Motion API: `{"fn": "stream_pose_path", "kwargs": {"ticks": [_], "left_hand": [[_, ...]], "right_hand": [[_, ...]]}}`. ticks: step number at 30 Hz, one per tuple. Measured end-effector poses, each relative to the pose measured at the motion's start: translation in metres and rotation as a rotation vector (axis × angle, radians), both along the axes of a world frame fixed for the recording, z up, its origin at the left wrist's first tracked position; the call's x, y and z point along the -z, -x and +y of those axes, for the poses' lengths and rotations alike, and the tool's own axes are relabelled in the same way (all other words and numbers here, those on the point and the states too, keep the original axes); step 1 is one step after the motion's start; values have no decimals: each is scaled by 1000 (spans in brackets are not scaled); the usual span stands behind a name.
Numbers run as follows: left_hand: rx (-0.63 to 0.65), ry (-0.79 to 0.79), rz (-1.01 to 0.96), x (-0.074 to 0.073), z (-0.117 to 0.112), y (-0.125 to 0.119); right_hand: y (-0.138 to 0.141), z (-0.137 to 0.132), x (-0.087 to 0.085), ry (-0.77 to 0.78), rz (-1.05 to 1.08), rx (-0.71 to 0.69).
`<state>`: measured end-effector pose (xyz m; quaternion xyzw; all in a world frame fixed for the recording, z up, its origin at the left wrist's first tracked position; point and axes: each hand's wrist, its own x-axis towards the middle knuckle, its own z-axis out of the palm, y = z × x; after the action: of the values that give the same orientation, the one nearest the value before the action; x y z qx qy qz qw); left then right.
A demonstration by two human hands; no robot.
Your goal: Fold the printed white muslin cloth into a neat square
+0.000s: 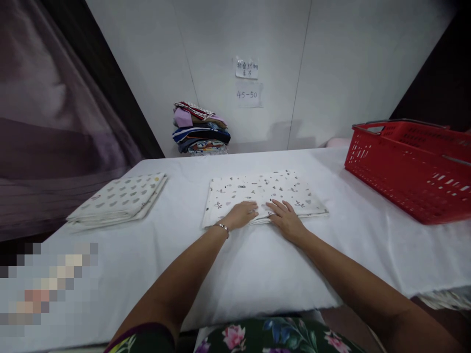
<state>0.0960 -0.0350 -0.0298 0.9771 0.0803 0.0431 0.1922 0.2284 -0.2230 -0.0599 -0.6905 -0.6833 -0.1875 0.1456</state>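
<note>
A folded white cloth with small grey printed figures (257, 189) lies flat on the white-covered table in front of me. My left hand (241, 214) rests on its near edge, left of the middle, with a bracelet at the wrist. Close by on the right, my right hand (285, 219) presses on the same edge, fingers spread out. The left fingers lie stretched on the fabric too. Neither hand grips the cloth. Layers show along its near side. To the left lies another folded white cloth with grey shapes (125, 195), apart from both hands.
A red plastic basket (405, 166) stands at the table's right. Behind the table's far edge rises a pile of folded fabrics (201, 130) against the wall. Paper notes (249, 94) hang there. A curtain (55, 122) borders the left side. The white tablecloth (176, 274) covers the table.
</note>
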Motion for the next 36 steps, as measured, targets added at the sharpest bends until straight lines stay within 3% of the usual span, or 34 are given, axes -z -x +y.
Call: {"fn": "stream_pose_path", "kwargs": {"ticks": [6,11,16,21,28,36], "left_hand": [[12,22,-25,-6,-2,3],[-45,65,-87,-13,-4,26],[19,-60,-160,-4,2,45],[31,-85,-193,-1,3,43],[23,-89,-225,0,-2,44],[-1,-126,-382,4,-21,63]], "right_hand": [[3,0,-1,8,-5,14],[4,1,1,-7,-11,24],[1,1,2,-10,-10,5],[4,5,-1,-8,-36,22],[18,20,0,-48,-84,-9],[20,27,3,-70,-69,-70]]}}
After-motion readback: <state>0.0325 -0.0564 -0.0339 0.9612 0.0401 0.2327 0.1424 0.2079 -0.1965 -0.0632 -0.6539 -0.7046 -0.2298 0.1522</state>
